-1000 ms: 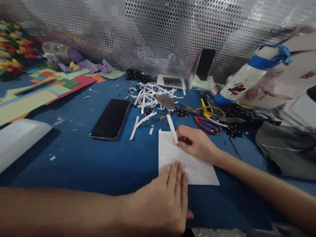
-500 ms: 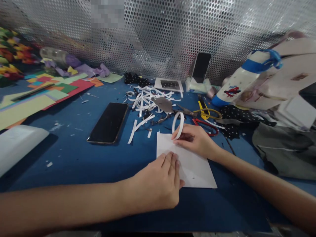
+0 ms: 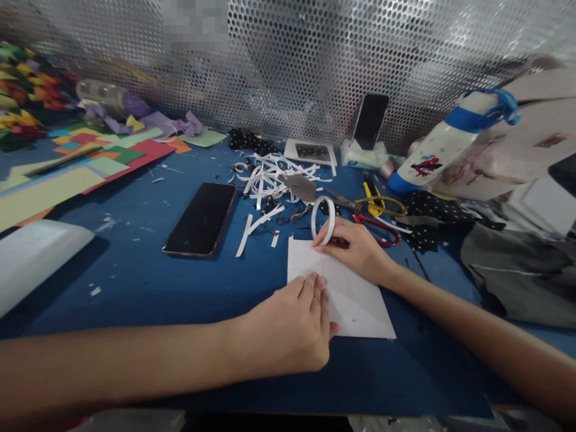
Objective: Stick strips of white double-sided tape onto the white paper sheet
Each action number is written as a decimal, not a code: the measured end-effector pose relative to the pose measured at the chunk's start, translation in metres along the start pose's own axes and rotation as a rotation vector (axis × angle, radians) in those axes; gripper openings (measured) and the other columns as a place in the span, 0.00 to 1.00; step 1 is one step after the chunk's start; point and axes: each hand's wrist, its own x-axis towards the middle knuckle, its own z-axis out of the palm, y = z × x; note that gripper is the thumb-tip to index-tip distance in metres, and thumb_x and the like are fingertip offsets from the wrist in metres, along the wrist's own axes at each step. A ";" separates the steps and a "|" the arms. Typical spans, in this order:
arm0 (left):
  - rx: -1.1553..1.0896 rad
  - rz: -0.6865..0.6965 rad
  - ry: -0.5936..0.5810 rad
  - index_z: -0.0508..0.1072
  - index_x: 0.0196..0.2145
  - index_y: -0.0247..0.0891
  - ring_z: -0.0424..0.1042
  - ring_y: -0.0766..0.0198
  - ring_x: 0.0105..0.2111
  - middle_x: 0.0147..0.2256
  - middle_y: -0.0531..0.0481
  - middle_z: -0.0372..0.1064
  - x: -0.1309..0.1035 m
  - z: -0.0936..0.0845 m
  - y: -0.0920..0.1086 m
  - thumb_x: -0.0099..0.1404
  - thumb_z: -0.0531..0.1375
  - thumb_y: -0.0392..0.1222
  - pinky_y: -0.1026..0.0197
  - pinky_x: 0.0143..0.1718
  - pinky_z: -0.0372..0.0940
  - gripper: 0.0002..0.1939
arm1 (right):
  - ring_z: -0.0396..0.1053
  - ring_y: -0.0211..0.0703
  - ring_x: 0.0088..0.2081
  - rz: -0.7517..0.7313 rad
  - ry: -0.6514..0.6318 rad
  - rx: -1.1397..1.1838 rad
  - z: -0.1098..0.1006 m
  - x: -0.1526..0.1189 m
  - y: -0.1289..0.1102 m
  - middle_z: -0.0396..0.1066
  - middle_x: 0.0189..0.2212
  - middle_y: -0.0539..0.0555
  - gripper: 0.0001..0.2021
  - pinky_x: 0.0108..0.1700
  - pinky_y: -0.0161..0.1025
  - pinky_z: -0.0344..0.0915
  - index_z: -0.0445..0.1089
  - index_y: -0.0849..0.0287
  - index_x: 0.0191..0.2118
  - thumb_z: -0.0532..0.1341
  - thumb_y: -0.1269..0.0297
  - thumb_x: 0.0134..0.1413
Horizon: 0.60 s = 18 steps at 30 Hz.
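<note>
At lower centre I see the left hand (image 3: 290, 329), lying flat on a white paper sheet (image 3: 360, 306); near the middle, the right hand (image 3: 353, 247) pinches a narrow white paper loop (image 3: 332, 218).

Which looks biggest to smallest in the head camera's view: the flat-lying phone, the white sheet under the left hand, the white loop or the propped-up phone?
1. White sheet, though partly covered
2. Flat-lying phone
3. Propped-up phone
4. White loop

The propped-up phone stands farther back, so the phones' true size order is unsure.
</note>
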 end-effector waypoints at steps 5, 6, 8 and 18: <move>-0.003 -0.008 0.007 0.77 0.41 0.20 0.78 0.49 0.40 0.39 0.30 0.76 0.000 0.000 0.001 0.70 0.52 0.40 0.52 0.38 0.74 0.19 | 0.72 0.43 0.43 0.024 -0.001 -0.020 0.000 0.007 0.000 0.75 0.39 0.49 0.03 0.44 0.39 0.67 0.75 0.55 0.35 0.64 0.69 0.56; -0.006 -0.007 0.007 0.77 0.41 0.19 0.78 0.48 0.39 0.39 0.30 0.76 0.000 0.000 0.001 0.70 0.52 0.40 0.52 0.37 0.74 0.19 | 0.72 0.42 0.42 0.021 0.001 -0.019 0.000 0.008 0.000 0.75 0.39 0.49 0.03 0.44 0.39 0.67 0.75 0.55 0.35 0.63 0.70 0.56; -0.010 -0.004 0.007 0.77 0.41 0.19 0.78 0.48 0.39 0.39 0.30 0.76 0.000 0.000 0.000 0.70 0.52 0.40 0.52 0.37 0.74 0.19 | 0.72 0.42 0.42 0.008 0.004 -0.025 0.000 0.009 0.000 0.75 0.38 0.49 0.04 0.45 0.39 0.67 0.74 0.56 0.36 0.63 0.71 0.56; -0.016 -0.017 0.018 0.77 0.40 0.19 0.78 0.47 0.40 0.39 0.30 0.76 0.000 0.001 0.004 0.69 0.53 0.39 0.52 0.38 0.74 0.18 | 0.72 0.45 0.41 -0.051 -0.008 -0.192 0.005 0.007 0.000 0.74 0.40 0.55 0.06 0.41 0.41 0.67 0.72 0.60 0.36 0.58 0.74 0.58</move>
